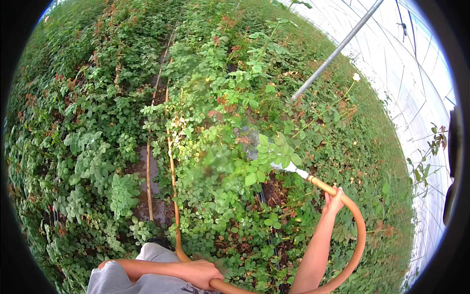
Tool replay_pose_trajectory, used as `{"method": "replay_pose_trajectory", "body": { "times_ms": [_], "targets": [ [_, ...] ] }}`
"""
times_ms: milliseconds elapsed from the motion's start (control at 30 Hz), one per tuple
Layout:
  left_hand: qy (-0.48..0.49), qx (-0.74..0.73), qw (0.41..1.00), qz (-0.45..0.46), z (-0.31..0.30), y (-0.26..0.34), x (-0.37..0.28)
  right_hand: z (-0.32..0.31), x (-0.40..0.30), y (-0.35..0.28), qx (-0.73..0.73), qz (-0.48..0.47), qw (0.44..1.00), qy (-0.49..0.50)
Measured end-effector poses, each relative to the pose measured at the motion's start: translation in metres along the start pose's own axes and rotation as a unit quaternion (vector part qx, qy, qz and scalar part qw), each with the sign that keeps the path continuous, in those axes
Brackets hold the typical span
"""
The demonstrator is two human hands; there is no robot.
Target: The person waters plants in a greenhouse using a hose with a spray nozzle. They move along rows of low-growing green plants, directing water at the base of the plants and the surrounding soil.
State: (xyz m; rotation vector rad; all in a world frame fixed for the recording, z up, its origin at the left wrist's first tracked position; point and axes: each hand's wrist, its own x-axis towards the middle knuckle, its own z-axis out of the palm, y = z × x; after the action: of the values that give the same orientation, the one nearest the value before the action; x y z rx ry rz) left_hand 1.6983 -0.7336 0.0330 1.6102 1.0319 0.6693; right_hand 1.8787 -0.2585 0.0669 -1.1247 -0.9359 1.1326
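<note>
An orange hose (359, 228) loops from the lower middle up to the right. My right hand (334, 200) grips it just behind its pale nozzle end (303, 174). Water (284, 165) sprays out towards the left, over and among leafy rose bushes (220, 154). Near my body, at the bottom, my left hand (203, 275) is closed around a lower stretch of the same hose. From there the hose runs away between the plants.
A wet, muddy path (156, 198) runs at the left, with a thin wooden pole (148, 176) along it. A slanted metal post (336, 51) rises from the plants at the upper right. White greenhouse sheeting (400, 73) curves along the right side.
</note>
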Motion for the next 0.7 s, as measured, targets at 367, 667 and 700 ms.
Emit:
{"method": "replay_pose_trajectory", "body": {
  "times_ms": [367,667,700],
  "targets": [
    [-0.007,-0.004,1.000,0.003,0.004,0.004,0.000,-0.016,-0.013,-0.031,-0.120,-0.022,0.992,0.008],
    [-0.028,-0.003,0.999,-0.018,0.001,0.013,-0.002,-0.023,-0.020,-0.040,-0.170,-0.023,0.985,-0.027],
    [-0.026,-0.007,1.000,-0.013,0.000,0.014,-0.002,-0.024,-0.018,-0.040,-0.175,-0.029,0.983,-0.036]
  ]
}}
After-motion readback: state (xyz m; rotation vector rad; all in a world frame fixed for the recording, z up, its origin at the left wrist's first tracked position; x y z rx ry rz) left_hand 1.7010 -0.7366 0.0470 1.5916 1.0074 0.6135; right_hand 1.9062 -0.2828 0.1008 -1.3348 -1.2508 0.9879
